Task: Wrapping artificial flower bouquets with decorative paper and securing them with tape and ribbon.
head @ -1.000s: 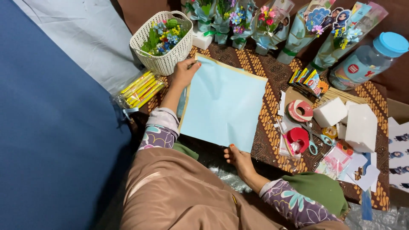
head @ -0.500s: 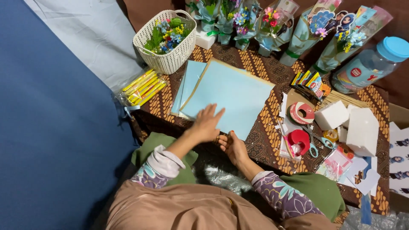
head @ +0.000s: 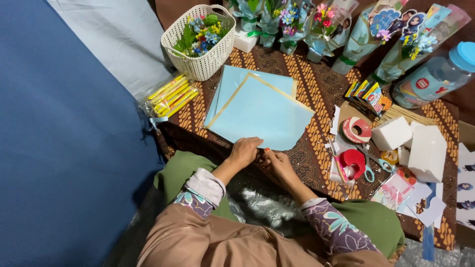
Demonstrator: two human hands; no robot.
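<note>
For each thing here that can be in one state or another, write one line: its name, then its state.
left hand: resting on the paper's near edge
right hand: at the same edge, beside the left
light blue paper: flat, stacked askew on another sheet
white basket: upright, filled with small flowers
blue-lidded jar: lying on its side, lid on

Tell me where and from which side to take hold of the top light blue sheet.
Grip the top light blue sheet at its near edge, coming from the person's side. It lies flat on a stack with that edge at the table's front, where the left hand and right hand already rest. The white basket and wrapped bouquets probably crowd any approach from the far side.
</note>
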